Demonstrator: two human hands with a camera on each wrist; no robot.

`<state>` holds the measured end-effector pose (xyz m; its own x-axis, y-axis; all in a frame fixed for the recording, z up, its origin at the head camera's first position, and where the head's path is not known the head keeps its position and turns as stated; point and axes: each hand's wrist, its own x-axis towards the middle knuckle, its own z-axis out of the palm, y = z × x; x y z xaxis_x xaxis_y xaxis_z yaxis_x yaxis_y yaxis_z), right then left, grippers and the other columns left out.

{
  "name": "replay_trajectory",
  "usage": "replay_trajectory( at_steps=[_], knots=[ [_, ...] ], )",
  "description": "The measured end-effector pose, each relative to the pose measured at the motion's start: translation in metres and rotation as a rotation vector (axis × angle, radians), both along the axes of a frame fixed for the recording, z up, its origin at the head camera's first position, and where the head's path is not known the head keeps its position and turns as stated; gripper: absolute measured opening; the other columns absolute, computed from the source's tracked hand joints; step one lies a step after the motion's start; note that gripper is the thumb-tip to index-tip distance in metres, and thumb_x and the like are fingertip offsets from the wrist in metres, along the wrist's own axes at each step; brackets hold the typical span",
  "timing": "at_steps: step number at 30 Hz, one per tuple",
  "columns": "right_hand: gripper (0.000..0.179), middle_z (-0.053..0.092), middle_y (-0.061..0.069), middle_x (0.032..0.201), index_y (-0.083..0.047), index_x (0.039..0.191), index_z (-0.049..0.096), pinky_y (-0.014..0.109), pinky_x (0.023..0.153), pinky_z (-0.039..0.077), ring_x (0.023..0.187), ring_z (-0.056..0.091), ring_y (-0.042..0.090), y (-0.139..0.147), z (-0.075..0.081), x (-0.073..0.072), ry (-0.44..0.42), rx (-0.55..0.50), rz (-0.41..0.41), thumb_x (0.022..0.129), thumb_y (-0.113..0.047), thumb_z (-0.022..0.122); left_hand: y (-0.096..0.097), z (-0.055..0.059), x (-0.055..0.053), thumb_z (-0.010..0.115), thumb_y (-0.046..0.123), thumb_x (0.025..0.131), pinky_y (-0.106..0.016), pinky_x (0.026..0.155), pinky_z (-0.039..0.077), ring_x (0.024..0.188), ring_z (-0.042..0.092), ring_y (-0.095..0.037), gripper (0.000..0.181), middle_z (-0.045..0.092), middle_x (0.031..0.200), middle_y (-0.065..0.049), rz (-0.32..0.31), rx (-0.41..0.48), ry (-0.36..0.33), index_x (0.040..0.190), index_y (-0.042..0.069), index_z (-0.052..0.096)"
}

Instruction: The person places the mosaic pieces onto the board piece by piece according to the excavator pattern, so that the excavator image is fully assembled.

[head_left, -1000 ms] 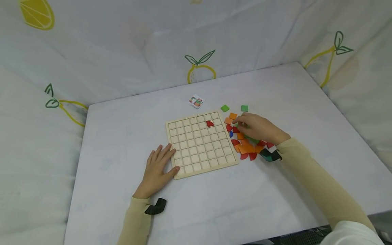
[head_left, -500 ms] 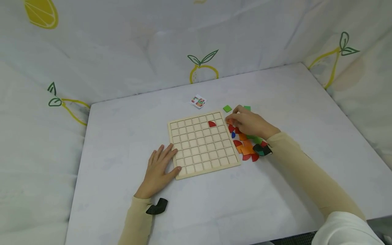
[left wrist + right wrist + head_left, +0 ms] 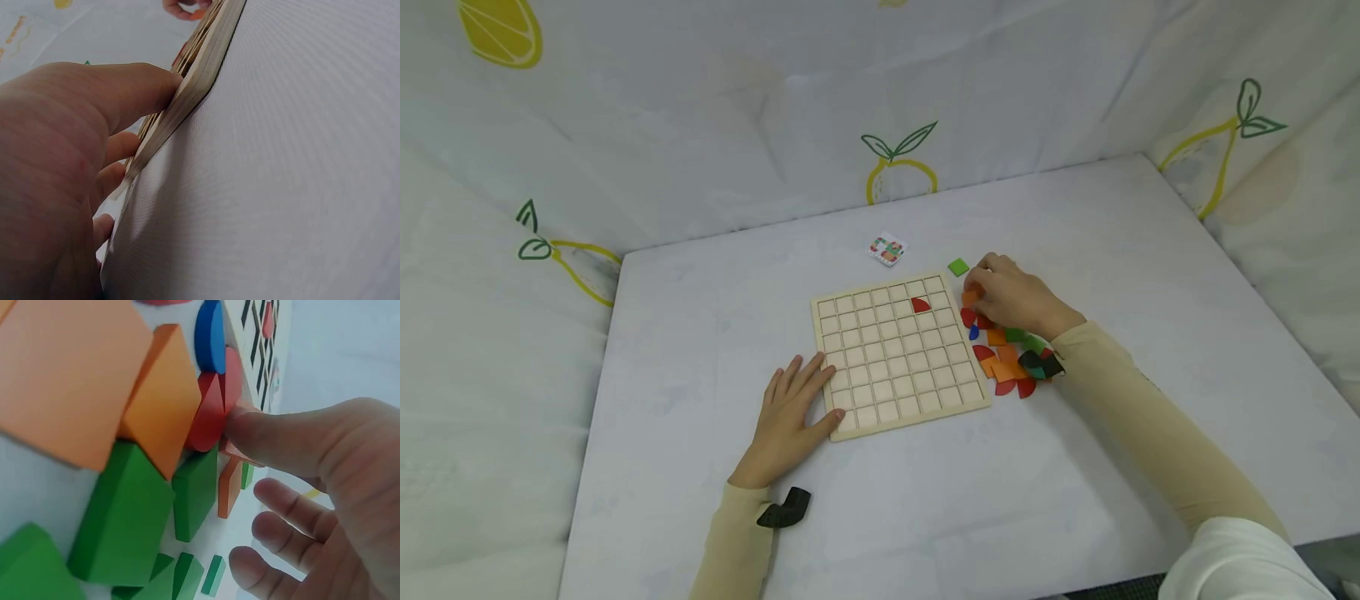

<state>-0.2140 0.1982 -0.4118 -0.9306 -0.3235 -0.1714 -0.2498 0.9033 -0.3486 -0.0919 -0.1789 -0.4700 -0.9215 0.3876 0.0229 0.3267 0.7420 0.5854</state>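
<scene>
A wooden grid board (image 3: 887, 352) lies on the table, with one red quarter-round piece (image 3: 920, 305) in a cell near its top right. My left hand (image 3: 782, 421) rests spread on the board's left edge, thumb on the near corner. In the left wrist view the thumb (image 3: 150, 94) touches the board's rim. Beside the upper right edge, my right hand (image 3: 1011, 296) pinches an orange square tile (image 3: 971, 297); the right wrist view shows its thumb (image 3: 275, 437) against the tile, the index fingertip hidden. Below lie a blue piece (image 3: 974, 332) and red pieces (image 3: 1026, 387).
Loose green tiles (image 3: 125, 515) and orange tiles (image 3: 1006, 363) are heaped right of the board. A separate green tile (image 3: 958, 267) lies above the heap. A small patterned card (image 3: 887, 249) lies beyond the board. Fabric walls (image 3: 700, 125) enclose the table.
My right hand first moved left toward the board's upper right edge, onto the orange tiles, then drew slightly back right. My left hand has stayed on the board.
</scene>
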Motion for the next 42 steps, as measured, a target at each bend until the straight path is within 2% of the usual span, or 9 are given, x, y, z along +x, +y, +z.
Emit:
replay_trajectory(
  at_steps=[3,9,13,18,22,26,32,35,42],
  knots=[
    [0.023,0.059,0.012,0.120,-0.006,0.115,0.068,0.047,0.088,0.056,0.107,0.052,0.028,0.000,0.004,-0.002,-0.017,-0.014,-0.009,0.096,-0.019,0.068,0.000,0.000,0.000,0.068,0.038,0.095,-0.055,0.129,0.000,0.160,0.010,-0.032,0.067,0.028,0.168,-0.001,0.000,-0.005,-0.001,0.154,0.018,0.044],
    [0.016,0.067,0.010,0.109,-0.007,0.109,0.068,0.039,0.081,0.055,0.094,0.057,0.025,0.000,0.017,-0.009,-0.025,-0.167,-0.010,0.099,-0.020,0.066,0.001,-0.003,-0.004,0.067,0.040,0.096,-0.055,0.129,0.001,0.159,0.010,-0.032,0.066,0.029,0.168,-0.001,-0.004,0.004,0.017,0.154,0.018,0.044],
    [0.014,0.068,0.009,0.105,-0.007,0.108,0.068,0.036,0.079,0.051,0.091,0.056,0.024,-0.012,0.024,-0.017,0.000,-0.252,0.025,0.099,-0.017,0.066,0.001,-0.004,-0.005,0.068,0.039,0.095,-0.055,0.129,0.002,0.159,0.011,-0.033,0.066,0.030,0.168,-0.002,-0.001,0.009,0.029,0.153,0.018,0.045],
    [0.014,0.068,0.007,0.104,-0.009,0.108,0.069,0.035,0.079,0.049,0.091,0.054,0.024,-0.032,0.028,-0.025,-0.042,-0.299,0.051,0.100,-0.020,0.065,0.003,-0.004,-0.006,0.069,0.038,0.095,-0.056,0.129,0.003,0.159,0.013,-0.034,0.066,0.031,0.167,-0.003,-0.002,0.008,0.022,0.153,0.017,0.046],
    [0.014,0.068,0.005,0.105,-0.011,0.109,0.069,0.034,0.075,0.047,0.088,0.054,0.023,-0.046,0.026,-0.031,-0.085,-0.326,0.072,0.102,-0.021,0.063,0.004,-0.002,-0.007,0.068,0.039,0.095,-0.055,0.129,0.003,0.159,0.012,-0.034,0.066,0.029,0.168,-0.003,-0.008,0.002,0.016,0.153,0.016,0.046],
    [0.013,0.068,0.005,0.102,-0.014,0.108,0.070,0.033,0.073,0.047,0.084,0.054,0.023,-0.058,0.022,-0.036,-0.115,-0.378,0.081,0.102,-0.022,0.062,0.002,-0.002,-0.007,0.069,0.038,0.094,-0.054,0.129,0.004,0.159,0.013,-0.034,0.065,0.026,0.169,-0.009,0.010,0.008,0.046,0.152,0.017,0.048],
    [0.016,0.070,0.006,0.110,-0.012,0.111,0.071,0.032,0.079,0.049,0.092,0.055,0.021,-0.070,0.005,-0.033,-0.196,-0.373,0.129,0.103,-0.022,0.061,-0.005,-0.006,0.005,0.074,0.036,0.089,-0.057,0.128,0.009,0.156,0.020,-0.036,0.067,0.035,0.163,-0.012,0.009,-0.006,0.057,0.149,0.016,0.051],
    [0.016,0.070,0.008,0.113,-0.010,0.109,0.073,0.033,0.082,0.050,0.094,0.056,0.022,-0.073,-0.001,-0.033,-0.178,-0.357,0.147,0.102,-0.019,0.062,-0.006,-0.007,0.007,0.074,0.037,0.090,-0.055,0.128,0.009,0.157,0.020,-0.034,0.067,0.036,0.163,-0.009,0.004,-0.009,0.057,0.149,0.017,0.050],
    [0.014,0.065,0.010,0.110,-0.009,0.104,0.073,0.037,0.083,0.049,0.093,0.055,0.024,-0.075,-0.003,-0.040,-0.151,-0.326,0.170,0.101,-0.019,0.063,-0.005,-0.003,0.000,0.072,0.039,0.092,-0.049,0.130,0.006,0.158,0.017,-0.029,0.065,0.035,0.164,-0.006,0.011,-0.015,0.042,0.150,0.018,0.050]
  ],
)
